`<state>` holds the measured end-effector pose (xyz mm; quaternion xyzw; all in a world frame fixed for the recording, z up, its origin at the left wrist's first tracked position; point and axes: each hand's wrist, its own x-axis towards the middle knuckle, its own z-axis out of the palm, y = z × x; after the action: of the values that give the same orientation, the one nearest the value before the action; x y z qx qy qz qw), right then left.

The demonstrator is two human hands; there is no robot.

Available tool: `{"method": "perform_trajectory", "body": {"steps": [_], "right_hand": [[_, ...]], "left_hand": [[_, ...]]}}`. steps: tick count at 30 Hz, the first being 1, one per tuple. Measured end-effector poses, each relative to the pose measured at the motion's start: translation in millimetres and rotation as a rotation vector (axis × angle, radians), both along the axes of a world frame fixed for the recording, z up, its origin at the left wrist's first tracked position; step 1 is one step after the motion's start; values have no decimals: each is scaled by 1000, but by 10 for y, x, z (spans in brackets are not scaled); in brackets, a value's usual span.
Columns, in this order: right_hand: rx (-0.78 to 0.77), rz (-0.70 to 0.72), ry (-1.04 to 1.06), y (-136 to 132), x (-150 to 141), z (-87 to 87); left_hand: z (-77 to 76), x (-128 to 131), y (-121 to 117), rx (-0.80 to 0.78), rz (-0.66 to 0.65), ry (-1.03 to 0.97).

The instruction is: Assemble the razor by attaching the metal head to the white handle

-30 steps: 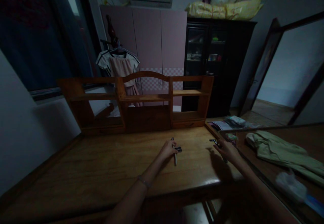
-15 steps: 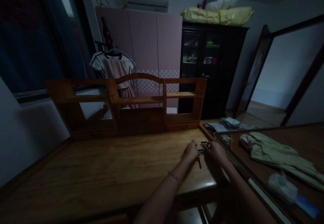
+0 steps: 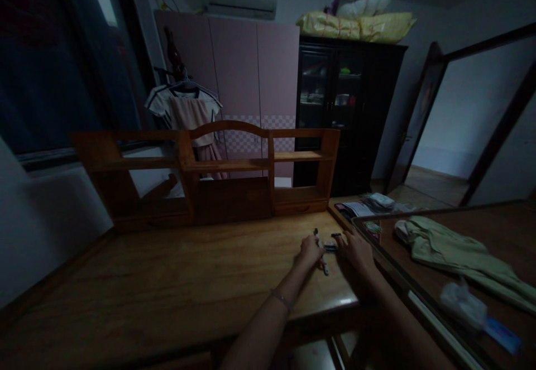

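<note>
My left hand (image 3: 310, 251) is closed around a slim white pen (image 3: 325, 267) with dark marks and a dark upper end. The pen slants above the right part of the wooden desk (image 3: 201, 269). My right hand (image 3: 357, 251) is at the desk's right side, its fingers bent and their tips at a small dark object (image 3: 335, 235). They appear to pinch it, though the dim light blurs the contact. Between both hands lies a small flat dark-and-clear piece (image 3: 330, 247), too blurred to name.
A wooden shelf unit (image 3: 228, 164) stands along the desk's back edge. To the right, a brown surface (image 3: 494, 230) bears a green garment (image 3: 448, 247), a white plastic bag (image 3: 464, 304) and a blue packet (image 3: 502, 334). Papers (image 3: 358, 209) lie beyond the desk's right corner.
My left hand has shifted slightly left, and the pen has turned so its white body shows. My right hand stays nearly in place, and the flat piece between the hands shows more fully.
</note>
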<state>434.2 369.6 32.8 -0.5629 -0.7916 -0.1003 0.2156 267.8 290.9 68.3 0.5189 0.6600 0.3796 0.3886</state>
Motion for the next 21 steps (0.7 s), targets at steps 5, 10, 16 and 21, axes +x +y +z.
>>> {"method": "perform_trajectory", "body": {"steps": [5, 10, 16, 21], "right_hand": [[-18, 109, -40, -228, -171, 13], [-160, 124, -71, -212, -238, 4], [-222, 174, -50, -191, -224, 17], [-194, 114, -58, -274, -249, -8]], "left_hand": [[42, 68, -66, 22, -12, 102], [28, 90, -111, 24, -19, 154], [-34, 17, -175, 51, 30, 180], [-67, 7, -195, 100, 60, 182]]}}
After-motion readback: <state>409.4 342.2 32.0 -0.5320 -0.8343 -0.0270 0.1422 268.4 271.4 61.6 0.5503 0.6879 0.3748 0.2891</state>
